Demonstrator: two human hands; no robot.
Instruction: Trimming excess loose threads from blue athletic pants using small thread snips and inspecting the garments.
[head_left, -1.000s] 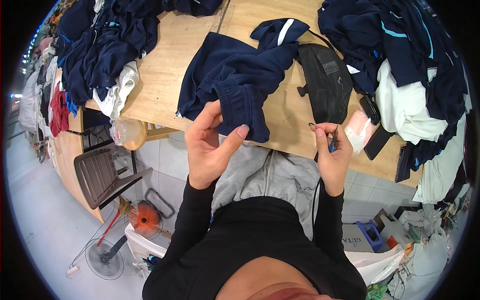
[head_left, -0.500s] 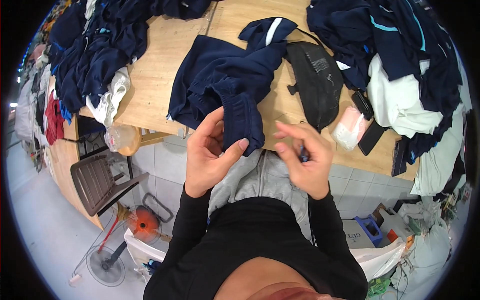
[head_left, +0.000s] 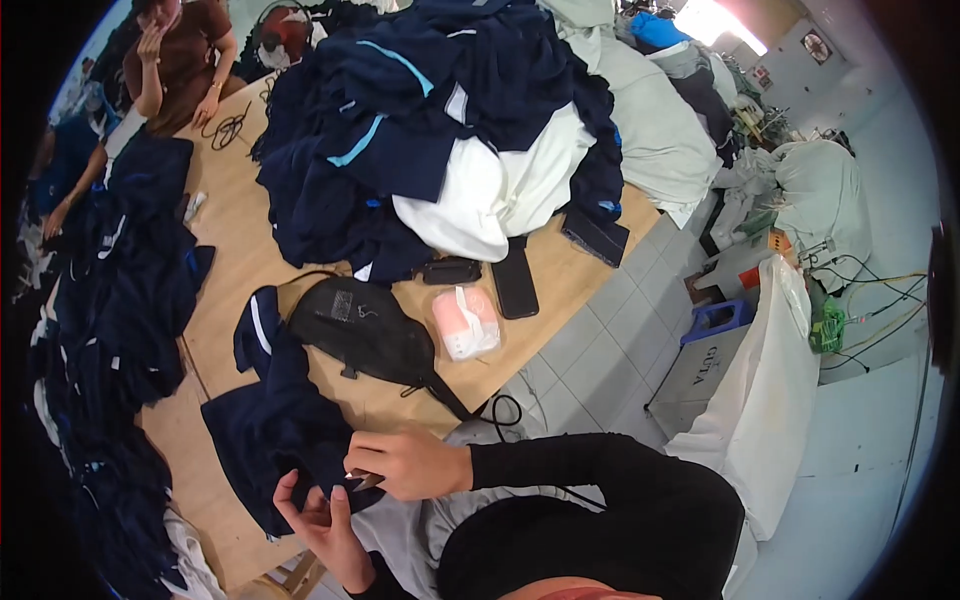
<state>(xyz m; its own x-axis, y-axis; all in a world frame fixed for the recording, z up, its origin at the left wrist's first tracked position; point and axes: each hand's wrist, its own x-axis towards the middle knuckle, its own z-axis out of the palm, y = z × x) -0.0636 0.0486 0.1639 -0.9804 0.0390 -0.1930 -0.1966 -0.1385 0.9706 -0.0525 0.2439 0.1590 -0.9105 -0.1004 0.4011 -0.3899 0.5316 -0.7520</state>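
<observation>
A navy elastic-waist garment (head_left: 265,425) with a white stripe lies at the table's near edge, in front of me. At its near edge, my left hand (head_left: 325,520) has its thumb and bent fingers around the cloth, which they partly hide. My right hand (head_left: 410,465) is closed on small thread snips (head_left: 368,481), whose pointed metal tip shows beside the left thumb. Just beyond my hands lies a black pouch bag (head_left: 365,330) with a strap.
A big pile of navy garments (head_left: 330,190) with white cloth (head_left: 470,200) covers the far table. Near the right edge are a pink-and-white packet (head_left: 466,325), a phone (head_left: 514,284) and a black case (head_left: 451,271). More navy garments (head_left: 130,290) lie left. Two people stand at the far left.
The view has swung to the right, bringing the large pile and co-workers into sight. My right hand has come in to the garment beside my left hand, and the snips' tip now shows.
</observation>
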